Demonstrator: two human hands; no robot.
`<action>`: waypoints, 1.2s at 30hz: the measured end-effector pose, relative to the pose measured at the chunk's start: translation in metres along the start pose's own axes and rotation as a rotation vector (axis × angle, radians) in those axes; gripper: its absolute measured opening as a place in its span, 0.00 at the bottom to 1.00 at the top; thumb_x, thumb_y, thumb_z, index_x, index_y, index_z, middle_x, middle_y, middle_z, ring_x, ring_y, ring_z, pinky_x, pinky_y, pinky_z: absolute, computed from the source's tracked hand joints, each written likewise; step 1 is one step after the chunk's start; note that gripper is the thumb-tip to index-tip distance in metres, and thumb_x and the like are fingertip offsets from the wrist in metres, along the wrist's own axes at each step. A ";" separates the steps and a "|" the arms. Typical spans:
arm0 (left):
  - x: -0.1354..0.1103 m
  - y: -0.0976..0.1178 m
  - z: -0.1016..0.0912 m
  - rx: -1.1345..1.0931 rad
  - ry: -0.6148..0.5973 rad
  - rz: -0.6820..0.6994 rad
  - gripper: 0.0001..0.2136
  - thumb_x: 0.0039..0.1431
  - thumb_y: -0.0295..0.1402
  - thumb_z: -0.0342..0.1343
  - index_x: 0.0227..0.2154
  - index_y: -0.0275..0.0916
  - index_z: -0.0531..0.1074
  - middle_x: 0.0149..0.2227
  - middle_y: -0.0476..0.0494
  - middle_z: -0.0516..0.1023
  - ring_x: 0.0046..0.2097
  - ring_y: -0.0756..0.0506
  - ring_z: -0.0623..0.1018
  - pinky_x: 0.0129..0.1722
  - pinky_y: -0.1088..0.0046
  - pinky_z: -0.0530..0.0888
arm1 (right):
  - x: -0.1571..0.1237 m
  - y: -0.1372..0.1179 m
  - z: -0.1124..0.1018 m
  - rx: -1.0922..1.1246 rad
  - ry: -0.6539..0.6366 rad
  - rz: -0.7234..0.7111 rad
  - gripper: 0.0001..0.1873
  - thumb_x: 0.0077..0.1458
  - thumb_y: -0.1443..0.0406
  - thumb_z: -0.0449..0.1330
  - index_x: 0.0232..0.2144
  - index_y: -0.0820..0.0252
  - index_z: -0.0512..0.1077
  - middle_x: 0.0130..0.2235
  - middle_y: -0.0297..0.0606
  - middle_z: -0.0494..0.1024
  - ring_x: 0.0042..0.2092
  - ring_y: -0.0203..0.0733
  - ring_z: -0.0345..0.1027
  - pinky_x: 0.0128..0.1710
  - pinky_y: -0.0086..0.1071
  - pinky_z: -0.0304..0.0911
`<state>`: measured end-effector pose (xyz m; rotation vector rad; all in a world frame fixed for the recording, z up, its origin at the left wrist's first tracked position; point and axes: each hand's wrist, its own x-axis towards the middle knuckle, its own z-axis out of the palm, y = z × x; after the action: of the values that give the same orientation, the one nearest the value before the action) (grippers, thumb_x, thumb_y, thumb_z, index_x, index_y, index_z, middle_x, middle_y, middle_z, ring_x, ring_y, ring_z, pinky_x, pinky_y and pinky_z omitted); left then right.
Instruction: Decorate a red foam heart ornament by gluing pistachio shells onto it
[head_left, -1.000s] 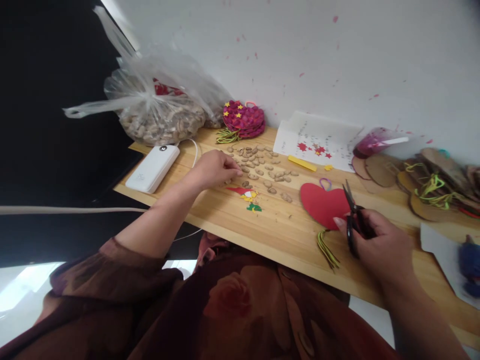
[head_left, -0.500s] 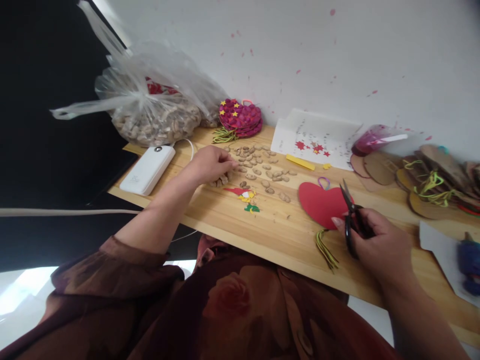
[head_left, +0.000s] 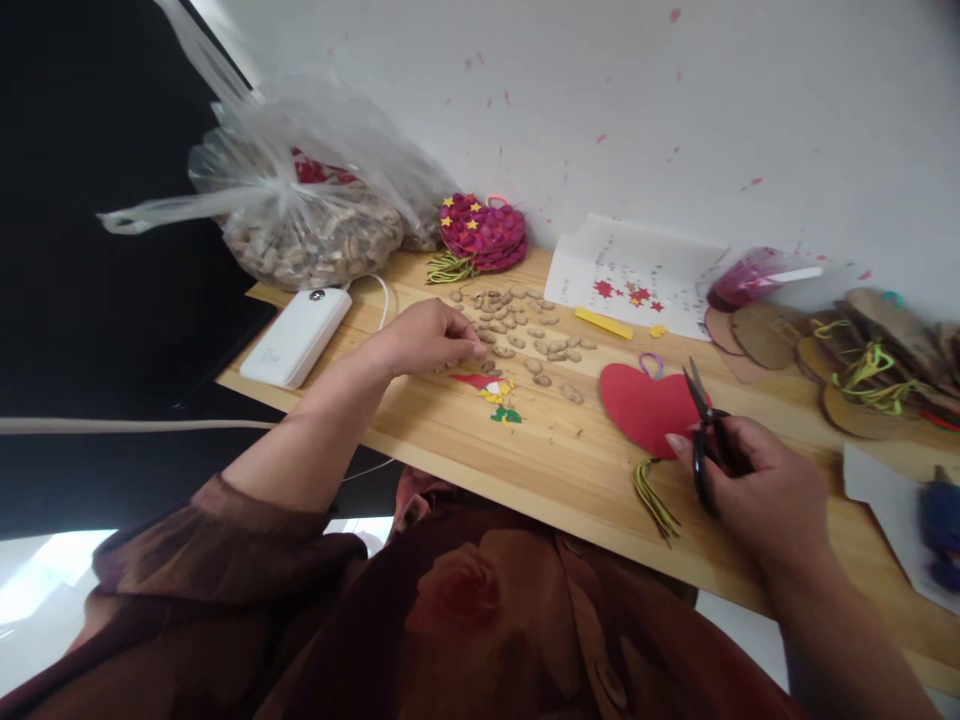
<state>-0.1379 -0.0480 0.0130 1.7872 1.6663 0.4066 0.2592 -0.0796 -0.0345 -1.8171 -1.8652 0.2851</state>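
My right hand (head_left: pixel 772 485) is closed round the black-handled scissors (head_left: pixel 709 420), whose blades point up and away from me, slightly apart. Beneath the scissors' tip lies a red heart-shaped card (head_left: pixel 641 405) with a purple loop on top and a yellow-green tassel (head_left: pixel 654 500) at its lower point. On the left, my left hand (head_left: pixel 431 338) rests low over the table, thumb and fingers drawn together beside scattered tan nut shells (head_left: pixel 559 348). What its fingertips hold, if anything, is hidden. Red, yellow and green paper scraps (head_left: pixel 495 392) lie just right of it.
Behind my left hand are a white power bank (head_left: pixel 296 340), a knotted plastic bag of shells (head_left: pixel 307 235) and purple decorated hearts (head_left: pixel 484 235). A paper (head_left: pixel 577 270) with red stars, a yellow strip (head_left: pixel 604 322), a purple cup (head_left: pixel 742 285) and brown cardboard shapes (head_left: pixel 862 360) lie along the back.
My left hand has shifted slightly right and nearer to me, its fingertips now lower by the paper scraps. My right hand keeps the scissors in nearly the same place.
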 end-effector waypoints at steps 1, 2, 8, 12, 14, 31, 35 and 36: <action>0.003 0.000 0.000 0.018 0.015 -0.014 0.14 0.55 0.43 0.61 0.33 0.38 0.85 0.28 0.47 0.82 0.33 0.46 0.77 0.34 0.72 0.68 | 0.000 0.000 0.000 -0.002 0.004 -0.001 0.26 0.44 0.43 0.65 0.32 0.58 0.78 0.27 0.37 0.79 0.27 0.40 0.69 0.29 0.31 0.63; 0.006 0.001 0.001 0.039 0.027 -0.030 0.14 0.56 0.43 0.61 0.33 0.38 0.84 0.29 0.46 0.82 0.33 0.46 0.77 0.34 0.72 0.68 | 0.000 -0.001 0.000 0.000 0.006 -0.003 0.26 0.44 0.43 0.65 0.32 0.58 0.78 0.27 0.37 0.79 0.27 0.40 0.69 0.29 0.31 0.63; 0.018 -0.001 0.005 0.246 0.103 -0.121 0.14 0.60 0.43 0.58 0.32 0.40 0.83 0.30 0.45 0.84 0.35 0.44 0.79 0.36 0.69 0.68 | -0.001 -0.002 -0.001 0.011 0.022 -0.007 0.25 0.43 0.43 0.65 0.31 0.58 0.78 0.25 0.37 0.78 0.27 0.41 0.69 0.28 0.31 0.63; 0.015 0.000 0.006 0.352 0.173 -0.167 0.14 0.60 0.46 0.60 0.32 0.42 0.83 0.32 0.44 0.85 0.37 0.41 0.80 0.39 0.66 0.68 | 0.000 0.002 0.001 0.010 0.020 -0.016 0.26 0.44 0.41 0.65 0.31 0.57 0.78 0.26 0.37 0.79 0.27 0.42 0.70 0.28 0.32 0.63; 0.012 0.000 0.007 0.377 0.235 -0.169 0.13 0.60 0.46 0.61 0.31 0.42 0.82 0.32 0.44 0.84 0.38 0.40 0.80 0.42 0.64 0.69 | 0.000 0.003 0.001 0.004 0.024 -0.016 0.26 0.44 0.41 0.65 0.31 0.56 0.78 0.26 0.36 0.79 0.27 0.42 0.70 0.28 0.32 0.63; -0.040 -0.041 0.017 0.099 0.401 0.120 0.10 0.63 0.33 0.56 0.41 0.40 0.82 0.44 0.42 0.83 0.46 0.43 0.80 0.52 0.65 0.74 | 0.002 -0.003 -0.003 -0.024 -0.025 0.036 0.24 0.42 0.46 0.65 0.35 0.57 0.79 0.30 0.39 0.82 0.32 0.45 0.74 0.32 0.33 0.66; -0.032 -0.042 0.019 0.209 0.354 0.158 0.09 0.63 0.33 0.55 0.39 0.40 0.81 0.41 0.42 0.81 0.45 0.43 0.79 0.51 0.65 0.74 | 0.002 -0.006 -0.003 -0.017 -0.009 0.053 0.24 0.41 0.46 0.65 0.33 0.57 0.78 0.29 0.40 0.81 0.31 0.46 0.74 0.32 0.34 0.66; -0.030 -0.041 0.019 0.225 0.342 0.160 0.08 0.63 0.32 0.56 0.38 0.40 0.80 0.41 0.42 0.81 0.45 0.42 0.79 0.50 0.65 0.74 | 0.002 -0.007 -0.003 -0.010 -0.006 0.054 0.25 0.40 0.45 0.64 0.33 0.57 0.78 0.29 0.40 0.81 0.31 0.46 0.74 0.32 0.35 0.67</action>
<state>-0.1621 -0.0828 -0.0210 2.1192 1.8661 0.6480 0.2546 -0.0787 -0.0279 -1.8771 -1.8265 0.3010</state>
